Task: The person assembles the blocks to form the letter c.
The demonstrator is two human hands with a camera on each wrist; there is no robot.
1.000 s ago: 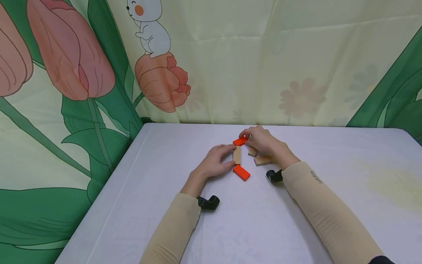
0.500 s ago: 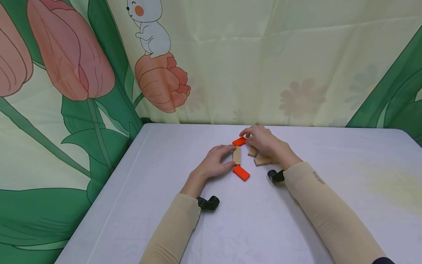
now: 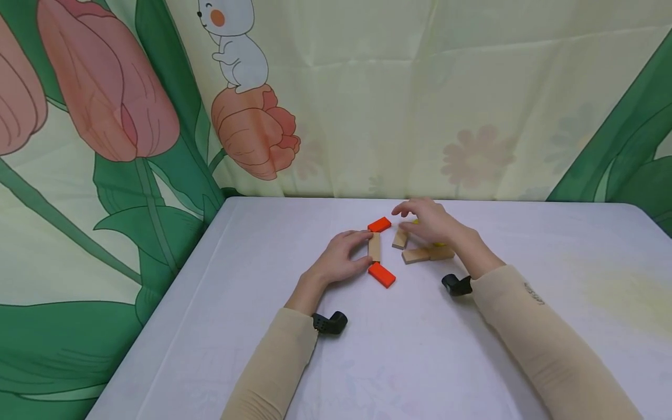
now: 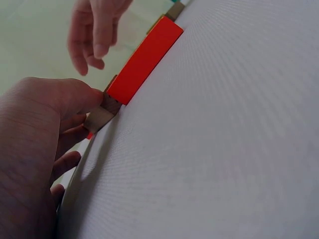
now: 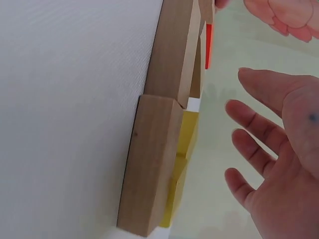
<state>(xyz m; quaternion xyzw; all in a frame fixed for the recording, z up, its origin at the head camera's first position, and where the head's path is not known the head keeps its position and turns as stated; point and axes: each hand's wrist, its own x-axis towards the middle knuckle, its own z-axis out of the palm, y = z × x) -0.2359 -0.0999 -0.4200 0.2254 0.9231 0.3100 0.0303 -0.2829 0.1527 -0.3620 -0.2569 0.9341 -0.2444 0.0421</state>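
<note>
My left hand [image 3: 341, 256] holds a plain wooden block [image 3: 374, 247] lengthwise between thumb and fingers on the table. At its near end lies an angled red block [image 3: 382, 275], which looks large in the left wrist view. Another red block [image 3: 380, 224] slants off from the far end. My right hand [image 3: 430, 220] hovers with spread, slightly bent fingers and nothing in its grasp. Below and beside it are a short-looking wooden block [image 3: 400, 238] and two more wooden blocks [image 3: 416, 255] set end to end. Yellow blocks [image 5: 188, 130] lie behind these in the right wrist view.
A white cloth covers the table [image 3: 378, 350]. Behind its far edge hangs a printed curtain [image 3: 357, 116] with tulips and a white animal. Black wrist cameras [image 3: 331, 323] sit at both cuffs, low over the cloth.
My right hand has left the far red block and moved right, above the loose blocks. Some yellow now shows around it. My left hand keeps its hold on the wooden block.
</note>
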